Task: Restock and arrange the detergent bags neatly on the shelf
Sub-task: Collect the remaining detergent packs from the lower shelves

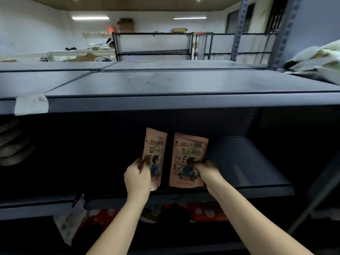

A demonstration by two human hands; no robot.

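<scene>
Two pink detergent bags stand upright side by side in the dark middle bay of a grey metal shelf (248, 183). My left hand (138, 175) grips the left bag (156, 144) by its lower left edge, and the bag is turned slightly sideways. My right hand (207, 170) grips the right bag (189, 150) at its lower right side, with the bag's front facing me. The bottom edges of both bags sit near the front lip of the shelf board.
The top shelf board (165, 83) is bare, with white tape (31, 105) on its front edge at left. Pale bags (316, 59) pile at the upper right. Red and white packages (206, 212) lie on the lower shelf. Stacked grey items (12, 142) sit at left.
</scene>
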